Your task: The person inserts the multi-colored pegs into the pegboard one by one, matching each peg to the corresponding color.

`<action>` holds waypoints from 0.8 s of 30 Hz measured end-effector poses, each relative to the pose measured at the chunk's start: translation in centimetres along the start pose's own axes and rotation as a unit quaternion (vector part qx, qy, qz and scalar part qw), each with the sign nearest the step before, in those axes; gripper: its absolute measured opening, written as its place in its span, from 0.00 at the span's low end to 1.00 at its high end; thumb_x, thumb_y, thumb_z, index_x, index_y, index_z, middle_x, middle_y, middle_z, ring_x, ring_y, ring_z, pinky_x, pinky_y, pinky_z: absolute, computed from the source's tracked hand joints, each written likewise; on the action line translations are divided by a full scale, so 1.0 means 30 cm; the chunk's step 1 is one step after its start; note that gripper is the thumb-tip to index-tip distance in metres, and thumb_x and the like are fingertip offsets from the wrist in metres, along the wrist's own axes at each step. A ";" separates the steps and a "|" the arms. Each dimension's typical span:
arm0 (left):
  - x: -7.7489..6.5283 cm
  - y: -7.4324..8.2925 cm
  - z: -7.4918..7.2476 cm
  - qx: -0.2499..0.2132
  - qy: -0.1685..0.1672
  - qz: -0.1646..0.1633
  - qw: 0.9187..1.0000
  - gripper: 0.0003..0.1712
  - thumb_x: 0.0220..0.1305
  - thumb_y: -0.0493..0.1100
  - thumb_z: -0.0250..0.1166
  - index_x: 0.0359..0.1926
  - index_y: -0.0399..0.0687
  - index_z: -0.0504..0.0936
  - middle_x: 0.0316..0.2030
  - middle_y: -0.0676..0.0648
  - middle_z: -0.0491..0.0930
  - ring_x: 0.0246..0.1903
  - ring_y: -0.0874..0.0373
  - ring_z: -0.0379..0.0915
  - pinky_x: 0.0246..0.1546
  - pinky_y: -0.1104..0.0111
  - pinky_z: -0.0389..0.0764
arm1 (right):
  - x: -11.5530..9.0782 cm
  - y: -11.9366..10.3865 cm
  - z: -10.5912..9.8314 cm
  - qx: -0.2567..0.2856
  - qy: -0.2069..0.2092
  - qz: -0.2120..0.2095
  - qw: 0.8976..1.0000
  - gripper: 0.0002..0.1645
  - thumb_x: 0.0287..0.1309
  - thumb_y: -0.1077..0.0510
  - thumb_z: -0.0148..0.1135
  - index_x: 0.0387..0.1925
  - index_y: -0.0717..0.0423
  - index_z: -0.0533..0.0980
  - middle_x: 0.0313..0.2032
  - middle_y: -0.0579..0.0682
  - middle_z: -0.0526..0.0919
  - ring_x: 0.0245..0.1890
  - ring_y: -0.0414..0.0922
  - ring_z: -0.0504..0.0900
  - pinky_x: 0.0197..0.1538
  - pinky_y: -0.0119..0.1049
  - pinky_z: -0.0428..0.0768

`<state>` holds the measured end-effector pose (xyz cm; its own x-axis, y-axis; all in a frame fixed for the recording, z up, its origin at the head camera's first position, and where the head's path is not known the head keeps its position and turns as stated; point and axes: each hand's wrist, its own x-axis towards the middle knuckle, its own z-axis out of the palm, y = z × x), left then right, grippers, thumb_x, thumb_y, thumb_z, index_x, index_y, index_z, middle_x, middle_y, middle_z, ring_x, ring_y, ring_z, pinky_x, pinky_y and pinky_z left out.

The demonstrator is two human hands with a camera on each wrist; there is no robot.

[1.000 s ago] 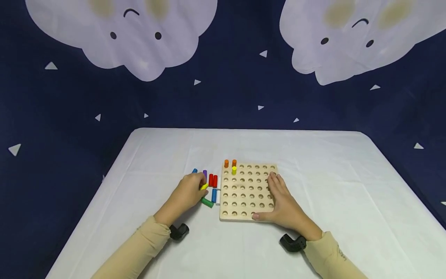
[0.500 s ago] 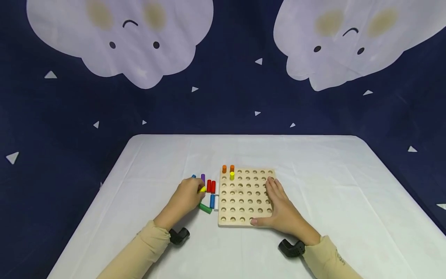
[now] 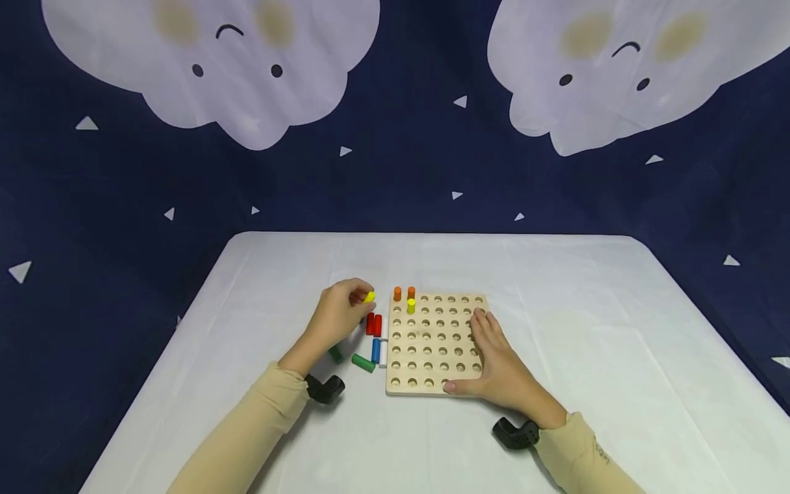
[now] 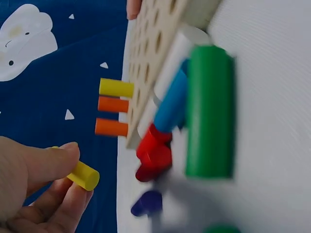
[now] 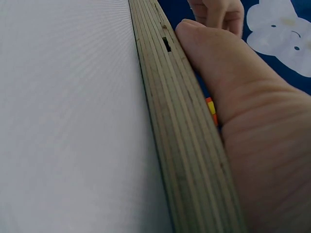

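Note:
Between thumb and fingers my left hand (image 3: 338, 312) pinches a yellow peg (image 4: 85, 175), raised above the table just left of the board's far corner. The wooden pegboard (image 3: 426, 351) has rows of round holes. Two orange pegs (image 3: 398, 294) stand in its far row at the left, and another yellow peg (image 3: 411, 307) stands in front of the second one. My right hand (image 3: 509, 370) rests on the board's right side, fingers spread along that edge and thumb at the near edge. In the right wrist view the thumb lies by the layered board edge (image 5: 180, 116).
Loose pegs lie left of the board: red pegs (image 3: 374, 324), a blue peg (image 3: 376, 350), white pegs (image 3: 383, 353) against the board, green pegs (image 3: 363, 363) and a purple one (image 4: 147, 203). A white cloth (image 3: 555, 288) covers the table; a dark patterned curtain (image 3: 420, 171) hangs behind.
My left hand has lifted the yellow peg off the loose pegs and carried it away from me toward the far row, uncovering another green peg. My right hand stays on the board.

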<state>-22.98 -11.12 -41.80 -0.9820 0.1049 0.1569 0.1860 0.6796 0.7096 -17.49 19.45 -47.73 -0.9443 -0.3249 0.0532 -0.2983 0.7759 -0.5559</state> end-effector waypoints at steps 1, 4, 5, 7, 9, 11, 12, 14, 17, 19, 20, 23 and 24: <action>0.016 0.011 0.000 -0.010 0.004 0.006 1.000 0.13 0.60 0.38 0.71 0.46 0.43 0.83 0.37 0.47 0.82 0.37 0.56 0.77 0.40 0.65 0.81 | 0.006 -0.001 -0.007 -0.001 0.002 0.000 1.000 0.86 0.29 0.18 0.71 0.78 0.59 0.43 0.80 0.54 0.37 0.79 0.58 0.33 0.73 0.65 0.49; 0.059 0.041 0.004 -0.039 0.014 0.019 0.999 0.11 0.60 0.37 0.71 0.43 0.44 0.82 0.36 0.47 0.82 0.36 0.55 0.77 0.40 0.66 0.80 | 0.022 -0.003 -0.026 -0.004 0.005 -0.002 1.000 0.86 0.29 0.18 0.72 0.78 0.58 0.42 0.80 0.52 0.36 0.79 0.57 0.32 0.74 0.65 0.48; 0.069 0.050 0.008 -0.046 0.014 0.020 0.999 0.11 0.60 0.37 0.72 0.42 0.44 0.81 0.36 0.47 0.82 0.36 0.55 0.77 0.39 0.66 0.80 | 0.026 -0.003 -0.030 -0.004 0.005 -0.002 1.000 0.86 0.29 0.18 0.72 0.78 0.58 0.42 0.80 0.52 0.36 0.79 0.57 0.32 0.74 0.64 0.48; 0.083 0.061 0.018 -0.056 0.010 0.017 0.998 0.10 0.59 0.37 0.72 0.41 0.45 0.81 0.35 0.47 0.82 0.36 0.55 0.77 0.37 0.66 0.80 | 0.030 -0.003 -0.034 -0.006 0.005 -0.002 1.000 0.86 0.29 0.18 0.72 0.78 0.58 0.42 0.80 0.51 0.35 0.79 0.57 0.32 0.74 0.64 0.47; 0.089 0.066 0.034 -0.061 0.003 0.011 0.998 0.10 0.58 0.38 0.73 0.40 0.46 0.81 0.34 0.48 0.82 0.35 0.55 0.77 0.36 0.67 0.80 | 0.030 -0.002 -0.033 -0.005 0.007 -0.002 1.000 0.86 0.29 0.18 0.72 0.78 0.58 0.42 0.80 0.52 0.36 0.79 0.57 0.32 0.74 0.65 0.48; 0.089 0.066 0.052 -0.062 -0.006 0.004 0.998 0.11 0.57 0.38 0.74 0.39 0.47 0.81 0.33 0.49 0.82 0.35 0.55 0.77 0.35 0.67 0.79 | 0.027 -0.001 -0.029 -0.002 0.010 -0.003 1.000 0.86 0.29 0.19 0.72 0.78 0.59 0.43 0.80 0.53 0.36 0.79 0.58 0.33 0.74 0.65 0.48; 0.087 0.065 0.062 -0.063 -0.011 0.002 0.998 0.11 0.57 0.38 0.74 0.38 0.47 0.81 0.33 0.49 0.82 0.35 0.56 0.77 0.35 0.66 0.79 | 0.024 -0.002 -0.025 -0.001 0.011 -0.003 1.000 0.86 0.29 0.19 0.72 0.78 0.59 0.43 0.80 0.53 0.37 0.79 0.58 0.33 0.74 0.66 0.48; 0.082 0.060 0.082 -0.061 -0.021 0.002 0.998 0.11 0.56 0.38 0.74 0.38 0.47 0.81 0.33 0.49 0.81 0.34 0.56 0.76 0.37 0.66 0.78 | 0.018 -0.001 -0.016 0.001 0.012 -0.002 1.000 0.86 0.28 0.19 0.72 0.78 0.59 0.43 0.80 0.53 0.37 0.79 0.58 0.34 0.73 0.66 0.49; 0.073 0.049 0.109 -0.055 -0.033 0.004 0.998 0.11 0.56 0.38 0.74 0.39 0.45 0.81 0.32 0.49 0.81 0.33 0.57 0.76 0.37 0.66 0.78 | 0.007 0.001 -0.001 0.004 0.009 0.001 1.000 0.86 0.28 0.18 0.71 0.78 0.59 0.43 0.80 0.54 0.38 0.79 0.59 0.34 0.73 0.66 0.50; 0.069 0.043 0.123 -0.052 -0.036 0.005 0.998 0.12 0.56 0.38 0.74 0.40 0.44 0.82 0.32 0.49 0.81 0.32 0.58 0.76 0.37 0.66 0.78 | 0.000 0.002 0.006 0.005 0.007 0.002 1.000 0.86 0.29 0.18 0.71 0.78 0.59 0.43 0.80 0.54 0.38 0.79 0.59 0.34 0.73 0.66 0.50; 0.068 0.040 0.129 -0.051 -0.035 0.005 0.998 0.12 0.56 0.38 0.75 0.39 0.43 0.82 0.32 0.50 0.81 0.32 0.59 0.75 0.37 0.66 0.78 | -0.002 0.003 0.008 0.006 0.007 0.002 1.000 0.86 0.29 0.18 0.71 0.78 0.59 0.43 0.80 0.54 0.38 0.79 0.59 0.34 0.73 0.66 0.50; 0.064 0.034 0.141 -0.050 -0.035 0.008 0.998 0.12 0.55 0.38 0.75 0.38 0.43 0.81 0.31 0.50 0.81 0.32 0.59 0.75 0.36 0.67 0.78 | -0.007 0.005 0.011 0.006 0.009 0.000 1.000 0.86 0.29 0.18 0.71 0.78 0.59 0.44 0.80 0.54 0.38 0.79 0.60 0.34 0.72 0.67 0.50; 0.063 0.033 0.144 -0.049 -0.036 0.008 0.998 0.12 0.55 0.38 0.75 0.38 0.44 0.81 0.31 0.50 0.80 0.32 0.59 0.75 0.36 0.67 0.78 | -0.009 0.005 0.010 0.006 0.011 -0.001 1.000 0.85 0.29 0.18 0.71 0.78 0.59 0.44 0.80 0.54 0.38 0.79 0.60 0.35 0.72 0.67 0.50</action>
<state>-24.80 -7.12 -43.75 -0.9780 0.1695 0.1218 0.2007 0.6034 0.7718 -17.25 19.48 -48.07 -0.9467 -0.3139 0.0723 -0.2980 0.7685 -0.5662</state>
